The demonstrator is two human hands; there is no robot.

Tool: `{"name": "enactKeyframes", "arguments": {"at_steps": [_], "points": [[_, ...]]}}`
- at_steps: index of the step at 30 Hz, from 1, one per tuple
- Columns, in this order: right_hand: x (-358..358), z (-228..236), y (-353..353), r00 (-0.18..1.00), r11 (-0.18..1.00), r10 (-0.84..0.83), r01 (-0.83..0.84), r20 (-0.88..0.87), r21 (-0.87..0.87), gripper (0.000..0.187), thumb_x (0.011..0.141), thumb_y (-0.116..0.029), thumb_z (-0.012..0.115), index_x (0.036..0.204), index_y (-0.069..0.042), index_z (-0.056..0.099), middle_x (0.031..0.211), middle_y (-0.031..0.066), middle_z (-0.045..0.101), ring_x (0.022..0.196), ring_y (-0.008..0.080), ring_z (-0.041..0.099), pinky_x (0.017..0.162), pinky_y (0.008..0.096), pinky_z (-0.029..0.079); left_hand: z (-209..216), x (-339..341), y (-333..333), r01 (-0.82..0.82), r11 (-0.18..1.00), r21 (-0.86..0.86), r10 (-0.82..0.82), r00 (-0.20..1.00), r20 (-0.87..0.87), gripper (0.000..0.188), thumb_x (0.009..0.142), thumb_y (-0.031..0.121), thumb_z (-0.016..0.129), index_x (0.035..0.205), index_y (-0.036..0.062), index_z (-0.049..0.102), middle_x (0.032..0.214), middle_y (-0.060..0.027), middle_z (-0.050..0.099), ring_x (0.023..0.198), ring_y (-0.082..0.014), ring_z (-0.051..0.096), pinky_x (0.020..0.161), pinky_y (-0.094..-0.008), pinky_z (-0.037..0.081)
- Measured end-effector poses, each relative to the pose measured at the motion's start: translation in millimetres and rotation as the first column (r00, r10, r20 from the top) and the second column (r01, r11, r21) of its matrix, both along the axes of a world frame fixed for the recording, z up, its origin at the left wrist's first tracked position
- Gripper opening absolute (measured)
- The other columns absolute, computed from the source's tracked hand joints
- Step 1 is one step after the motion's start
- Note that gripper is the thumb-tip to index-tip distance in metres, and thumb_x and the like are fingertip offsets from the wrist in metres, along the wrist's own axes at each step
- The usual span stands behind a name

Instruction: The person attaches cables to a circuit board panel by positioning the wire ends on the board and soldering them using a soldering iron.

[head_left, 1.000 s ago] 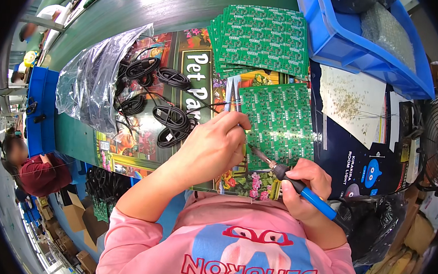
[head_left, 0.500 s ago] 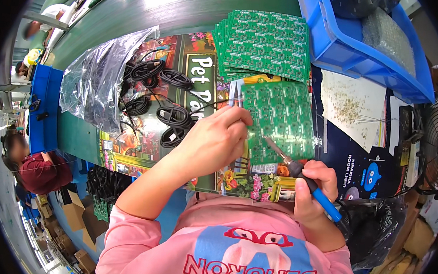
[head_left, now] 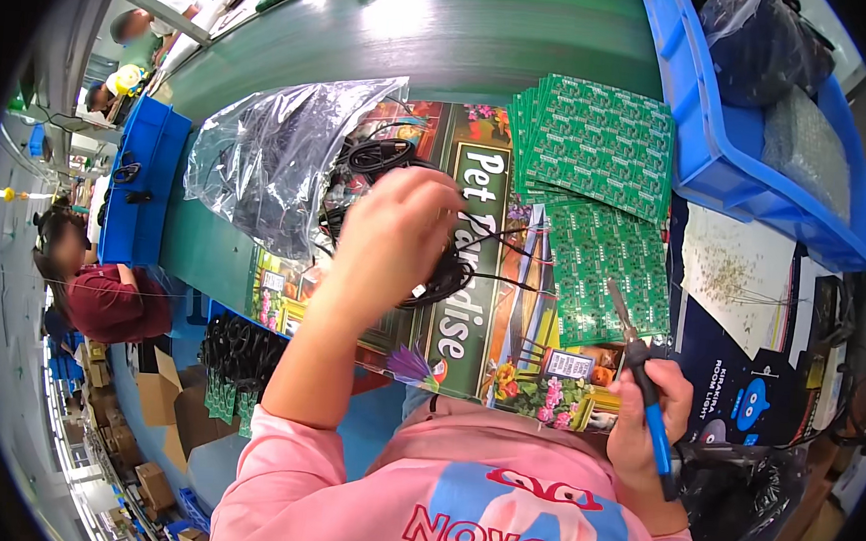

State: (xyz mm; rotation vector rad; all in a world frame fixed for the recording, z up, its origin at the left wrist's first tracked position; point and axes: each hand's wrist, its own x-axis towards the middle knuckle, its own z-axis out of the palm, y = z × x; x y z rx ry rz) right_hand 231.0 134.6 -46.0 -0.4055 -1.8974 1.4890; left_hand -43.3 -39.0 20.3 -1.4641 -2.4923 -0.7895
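My right hand (head_left: pixel 653 408) is closed around a soldering iron (head_left: pixel 654 413) with a black and blue handle. Its metal tip points up and left, over the lower part of a green circuit board panel (head_left: pixel 607 256). My left hand (head_left: pixel 401 234) is over the coiled black cables (head_left: pixel 442 281); its fingers are blurred and partly hidden, so I cannot tell whether they grip one. Thin cable ends stick out to the right of this hand. Behind the single panel lies a stack of similar green panels (head_left: pixel 604 142), slightly fanned out.
A clear plastic bag (head_left: pixel 261 161) lies left of the cables. At the back right stands a blue bin (head_left: pixel 727 169) with bagged items. White paper (head_left: pixel 726 269) with small specks is on the right. A person in dark red (head_left: pixel 119 301) sits at far left, beside a blue tray (head_left: pixel 145 193).
My left hand has moved left, from the circuit board panel to the cables. My right hand still holds the soldering iron, now more upright. The whole view has shifted.
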Motion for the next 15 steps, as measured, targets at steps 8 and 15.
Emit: {"name": "enactKeyframes", "arguments": {"at_steps": [8,15], "points": [[-31.5,21.1,29.6,0.965,0.727,-0.055,-0.138,0.257,0.672,0.027,0.085,-0.014,0.074,0.11,-0.01,0.066,0.117,0.0244,0.067,0.111,0.0385,0.065,0.103,0.0576,0.042,-4.7,-22.0,-50.8,-0.086,0.963,-0.257,0.07,0.995,-0.073,0.021,0.073,-0.004,0.071,0.091,0.0059,0.073,0.105,-0.0075,0.068,0.101,-0.0299,0.062,0.087,-0.0394,0.052],[-17.4,15.1,13.6,0.941,0.647,-0.047,-0.226,0.335,0.728,0.035,0.077,-0.015,0.079,0.109,-0.011,0.066,0.122,0.0271,0.065,0.115,0.0387,0.064,0.095,0.0499,0.046,-1.9,-36.2,-48.7,-0.238,0.946,0.221,0.24,0.971,0.016,0.018,0.08,-0.004,0.071,0.096,0.0037,0.071,0.096,-0.0098,0.071,0.09,-0.0272,0.068,0.081,-0.0358,0.053]]}}
